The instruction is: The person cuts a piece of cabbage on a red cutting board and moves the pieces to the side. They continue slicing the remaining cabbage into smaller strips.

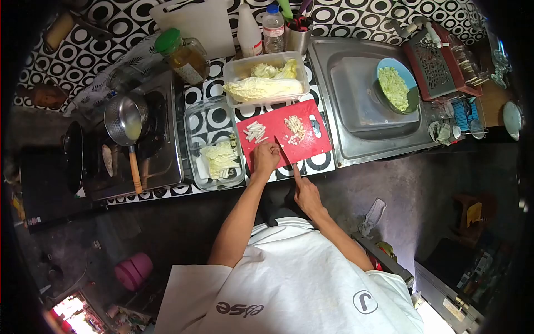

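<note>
My right hand (pixel 307 193) grips a knife (pixel 282 149), index finger stretched along it, at the near edge of a red cutting board (pixel 313 149). The blade points away from me across the board. Just left of the blade, my left hand (pixel 267 156) is curled down on the board, fingers bent over pale cabbage strips that are mostly hidden beneath them. Beyond that hand lies a small pile of white cabbage strips (pixel 256 132). To the blade's right is a heap of finely chopped pale pieces (pixel 295 129).
Behind the board, a plastic container (pixel 229 71) holds napa cabbage (pixel 261 89). Left of it, a clear container (pixel 191 119) holds cut leaves (pixel 219 158). A stove with a saucepan (pixel 127 119) stands left. Right is a sink (pixel 325 72) with a bowl of shredded greens (pixel 395 89).
</note>
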`<state>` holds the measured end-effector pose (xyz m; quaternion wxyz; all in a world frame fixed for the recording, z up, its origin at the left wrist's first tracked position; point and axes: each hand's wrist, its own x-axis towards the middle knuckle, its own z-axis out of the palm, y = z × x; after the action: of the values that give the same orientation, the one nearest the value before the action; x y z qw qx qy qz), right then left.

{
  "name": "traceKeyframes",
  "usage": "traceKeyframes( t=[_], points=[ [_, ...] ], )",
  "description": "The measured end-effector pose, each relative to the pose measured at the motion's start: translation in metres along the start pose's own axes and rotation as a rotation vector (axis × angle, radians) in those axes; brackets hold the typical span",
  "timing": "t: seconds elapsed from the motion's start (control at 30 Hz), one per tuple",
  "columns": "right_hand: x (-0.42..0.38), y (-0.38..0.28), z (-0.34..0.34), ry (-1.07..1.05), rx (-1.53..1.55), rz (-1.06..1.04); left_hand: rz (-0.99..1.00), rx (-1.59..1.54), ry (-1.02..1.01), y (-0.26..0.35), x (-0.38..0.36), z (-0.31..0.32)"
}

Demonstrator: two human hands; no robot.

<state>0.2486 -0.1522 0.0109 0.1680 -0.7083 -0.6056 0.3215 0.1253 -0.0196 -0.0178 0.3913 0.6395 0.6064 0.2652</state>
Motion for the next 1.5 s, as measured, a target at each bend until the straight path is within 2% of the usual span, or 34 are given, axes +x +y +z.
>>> traceKeyframes(
  t=[0.07, 0.13, 0.23, 0.43, 0.5, 0.63, 0.7, 0.77, 0.8, 0.87, 0.9, 0.93, 0.97, 1.03, 1.1, 1.17, 1.3, 1.33, 1.4, 1.43, 1.47, 1.5],
  points=[
    [0.009, -0.004, -0.001, 0.059, -0.013, -0.021, 0.022, 0.026, -0.016, 0.003, 0.001, 0.000],
    [0.022, -0.008, 0.000, 0.036, -0.043, -0.008, -0.023, 0.073, -0.031, 0.007, -0.001, -0.002],
    [0.029, -0.005, -0.006, -0.020, -0.013, 0.055, 0.019, 0.131, -0.023, 0.014, -0.003, -0.004],
    [0.026, 0.019, -0.021, 0.132, 0.135, -0.107, 0.042, 0.142, -0.038, 0.017, 0.002, 0.006],
    [0.024, 0.020, -0.028, 0.172, 0.263, -0.127, 0.133, 0.211, 0.040, 0.018, 0.010, 0.013],
    [0.015, 0.023, -0.043, 0.156, 0.357, -0.104, 0.044, 0.047, -0.012, 0.022, 0.024, 0.014],
    [0.011, 0.029, -0.048, 0.124, 0.330, -0.110, 0.042, -0.054, 0.049, 0.022, 0.030, 0.006],
    [0.007, 0.037, -0.046, 0.064, 0.249, -0.177, 0.018, -0.004, 0.101, 0.018, 0.035, -0.004],
    [0.007, 0.043, -0.046, -0.051, 0.171, -0.178, 0.045, -0.024, 0.149, 0.009, 0.040, -0.008],
    [0.011, 0.043, -0.053, -0.104, 0.120, -0.165, 0.067, -0.040, 0.206, 0.005, 0.044, -0.022],
    [0.011, 0.044, -0.056, -0.151, 0.068, -0.144, 0.104, 0.071, 0.216, 0.010, 0.042, -0.033],
    [0.012, 0.045, -0.054, -0.047, 0.085, -0.148, 0.138, 0.179, 0.227, 0.011, 0.042, -0.038],
    [0.014, 0.048, -0.054, -0.062, 0.075, -0.165, 0.123, 0.175, 0.246, 0.011, 0.040, -0.042],
    [0.018, 0.043, -0.060, -0.030, 0.108, -0.113, 0.270, 0.252, 0.295, 0.003, 0.035, -0.051],
    [0.021, 0.048, -0.055, -0.063, 0.114, -0.141, 0.193, 0.263, 0.279, -0.003, 0.030, -0.055],
    [0.023, 0.053, -0.054, -0.112, 0.107, -0.192, 0.275, 0.320, 0.204, -0.003, 0.025, -0.056],
    [0.026, 0.050, -0.058, -0.057, 0.136, -0.120, 0.158, 0.298, 0.069, 0.003, 0.027, -0.046],
    [0.027, 0.052, -0.056, -0.056, 0.102, -0.165, 0.233, 0.335, 0.084, -0.003, 0.029, -0.041],
    [0.027, 0.047, -0.061, -0.082, 0.104, -0.214, 0.213, 0.432, 0.069, -0.008, 0.029, -0.034],
    [0.027, 0.047, -0.059, -0.066, 0.120, -0.206, 0.163, 0.424, 0.106, -0.009, 0.028, -0.030],
    [0.027, 0.049, -0.056, -0.046, 0.124, -0.213, 0.063, 0.353, 0.055, -0.004, 0.028, -0.031],
    [0.026, 0.050, -0.053, -0.049, 0.165, -0.188, 0.067, 0.396, 0.100, -0.006, 0.029, -0.029]
  ],
)
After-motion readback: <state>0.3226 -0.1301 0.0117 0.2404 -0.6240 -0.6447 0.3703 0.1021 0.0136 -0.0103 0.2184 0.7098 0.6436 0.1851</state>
